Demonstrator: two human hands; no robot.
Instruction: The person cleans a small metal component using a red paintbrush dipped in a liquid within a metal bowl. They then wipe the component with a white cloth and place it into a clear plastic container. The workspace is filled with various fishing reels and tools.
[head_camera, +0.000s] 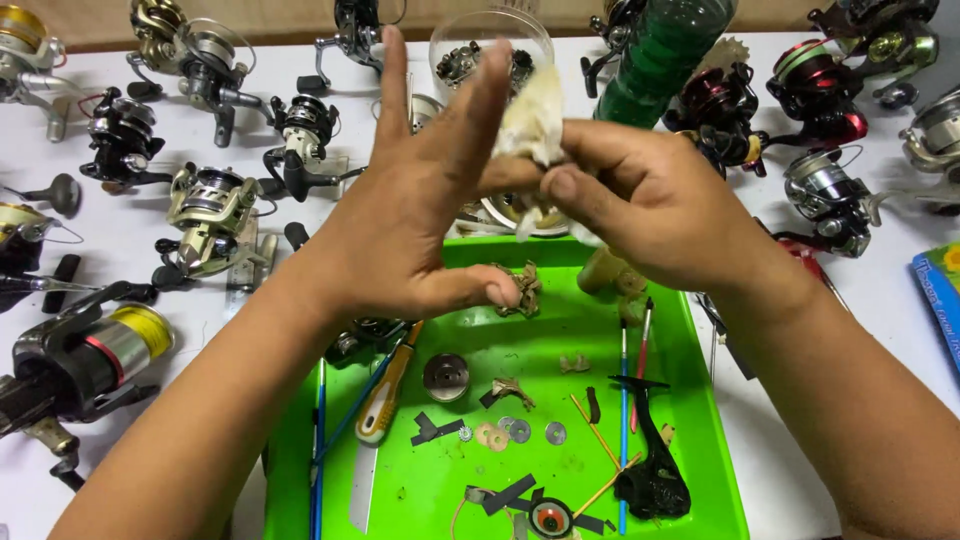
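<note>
Currently, head view: right hand (650, 205) pinches a rag (533, 118) against the left hand (410, 215), fingers spread, above the tray (700, 440). Washers (520, 431), spool (446, 376) and reel body (655, 480) lie loose in the tray; reassembly looks outstanding.

Tray (700, 440) glossy green plastic; rag (533, 125) soft pale cloth; spool (446, 376) smooth dull metal

Reel repair workbench: fishing reels (210, 205) all over white table (130, 250), green tray (560, 330) w/ small parts, tools.
</note>
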